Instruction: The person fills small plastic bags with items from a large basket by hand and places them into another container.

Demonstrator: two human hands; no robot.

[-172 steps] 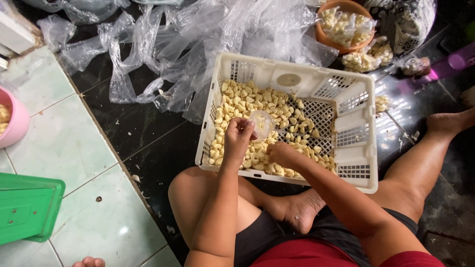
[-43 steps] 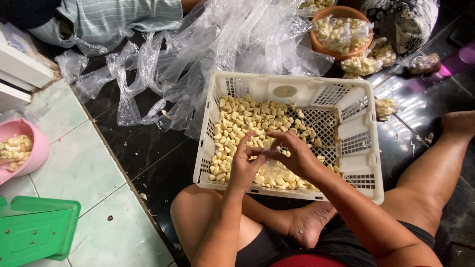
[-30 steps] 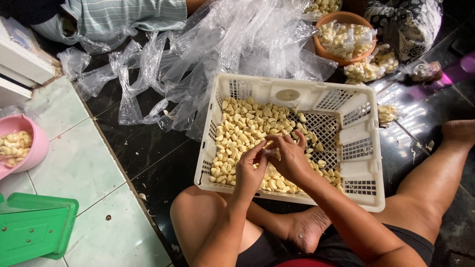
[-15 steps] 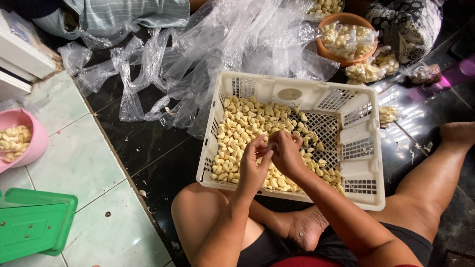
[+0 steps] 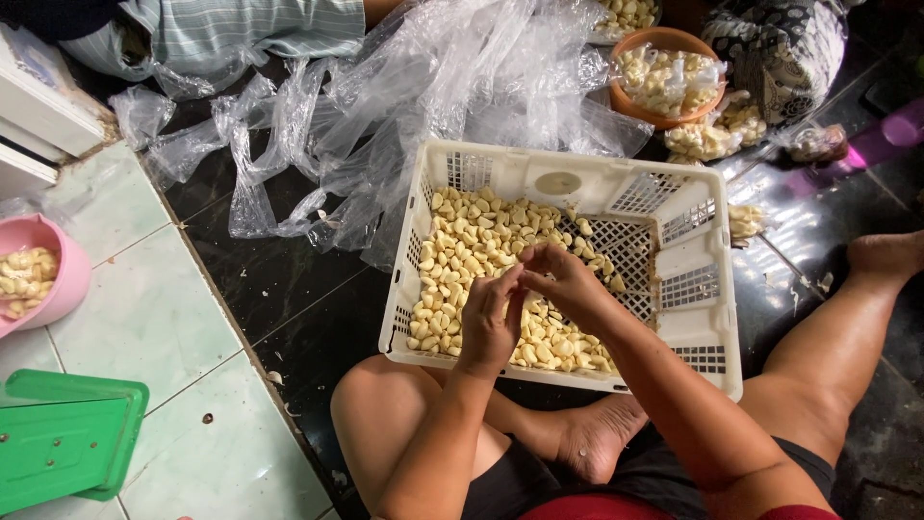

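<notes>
Meeting hands (image 5: 525, 294) inside crate rim (image 5: 568, 181)

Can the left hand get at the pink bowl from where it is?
Probably yes: the left hand is over the white crate, and only bare tile floor lies between it and the pink bowl, though it's a long sideways stretch.

Colours only. Crate (image 5: 714, 279) centre frame: cream-white plastic with a lattice pattern in walls and base. Garlic cloves (image 5: 472, 246) in it: pale yellow-ivory. Floor (image 5: 279, 279) under the crate: glossy black tile; lower left of the frame it turns pale mint-green tile (image 5: 144, 318) with grey grout lines. Pink bowl (image 5: 67, 284) at left edge, same pale yellow cloves inside. Bright green lid (image 5: 63, 453) lower left. Clear plastic bags (image 5: 385, 87) top centre, whitish glare. Terracotta-orange bowl (image 5: 674, 43) upper right. Black-and-white patterned cloth (image 5: 780, 48) top right. Striped pale blue-grey fabric (image 5: 250, 29) upper left. My shorts (image 5: 539, 472) black, shirt hem (image 5: 616, 507) red.
</notes>
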